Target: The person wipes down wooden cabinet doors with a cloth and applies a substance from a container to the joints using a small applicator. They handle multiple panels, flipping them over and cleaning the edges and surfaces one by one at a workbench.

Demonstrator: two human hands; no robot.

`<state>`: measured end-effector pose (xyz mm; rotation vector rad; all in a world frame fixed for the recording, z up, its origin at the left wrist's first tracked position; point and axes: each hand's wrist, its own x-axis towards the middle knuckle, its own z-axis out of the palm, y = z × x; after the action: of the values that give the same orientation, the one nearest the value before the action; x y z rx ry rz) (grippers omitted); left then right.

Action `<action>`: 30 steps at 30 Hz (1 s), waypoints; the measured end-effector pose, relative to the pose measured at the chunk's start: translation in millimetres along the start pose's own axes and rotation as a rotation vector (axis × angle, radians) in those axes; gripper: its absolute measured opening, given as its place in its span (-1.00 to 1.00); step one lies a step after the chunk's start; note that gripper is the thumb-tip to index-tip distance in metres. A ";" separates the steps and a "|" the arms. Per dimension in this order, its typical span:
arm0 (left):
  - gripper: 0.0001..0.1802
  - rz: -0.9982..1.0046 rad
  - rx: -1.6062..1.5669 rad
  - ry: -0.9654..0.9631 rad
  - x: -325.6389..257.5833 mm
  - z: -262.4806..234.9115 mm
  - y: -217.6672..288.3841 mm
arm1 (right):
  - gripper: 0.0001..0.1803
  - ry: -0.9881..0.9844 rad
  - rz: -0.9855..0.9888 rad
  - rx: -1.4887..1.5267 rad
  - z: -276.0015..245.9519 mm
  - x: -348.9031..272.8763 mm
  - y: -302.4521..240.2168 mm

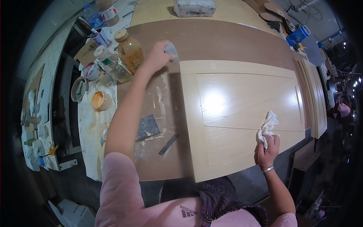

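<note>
My left hand (157,55) reaches past the far left corner of a cream wooden cabinet door panel (242,68). Its fingers are closed on a small pale grey flat piece (171,52), whose exact kind I cannot make out. On the panel's near right part, my right hand (269,151) grips a crumpled white cloth (269,123), which rests on the wood. The panel has a recessed middle, with bright glare on its left half. It lies on a brown board (151,170) that covers the worktable.
Left of the panel lie a dark square plate (147,128) and a narrow dark blade (168,145). An amber jar (130,53), a clear bottle (112,66) and a tub of orange-tan paste (100,100) stand at the left. A wrapped block (194,8) sits far back; stacked panels (315,98) stand right.
</note>
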<state>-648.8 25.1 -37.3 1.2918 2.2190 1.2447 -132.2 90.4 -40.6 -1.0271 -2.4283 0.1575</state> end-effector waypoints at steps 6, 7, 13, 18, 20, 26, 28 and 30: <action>-0.74 -0.030 0.033 -0.030 3.0 3.6 7.6 | -0.66 -0.007 0.026 0.000 -0.9 -1.1 1.4; -0.73 -0.070 0.114 -0.028 3.3 5.4 1.1 | -0.67 0.000 0.017 0.006 0.2 -0.4 1.6; -0.71 0.010 -0.065 0.052 -14.5 12.0 -3.7 | -0.66 -0.009 0.023 0.005 0.4 -2.5 0.8; -0.67 0.130 -0.062 0.112 -89.4 27.0 14.1 | -0.66 -0.012 0.022 -0.004 1.9 -5.1 3.8; -0.67 0.152 -0.051 0.032 -148.3 27.2 39.3 | -0.69 -0.019 0.009 -0.011 0.6 -4.8 2.1; -0.63 0.153 -0.223 -0.234 -320.1 31.8 98.5 | -0.69 -0.005 -0.012 -0.026 4.0 -2.9 2.3; -0.65 0.090 -0.330 -0.328 -331.2 27.7 109.7 | -0.70 -0.012 -0.010 -0.033 3.1 1.2 1.6; -0.64 0.104 -0.265 -0.220 -319.8 25.2 105.2 | -0.69 0.005 -0.041 -0.065 3.7 0.6 4.9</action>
<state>-395.7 -197.7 -21.6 1.3770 1.7894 1.3119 -131.2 94.6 -45.0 -1.0031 -2.4624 0.0629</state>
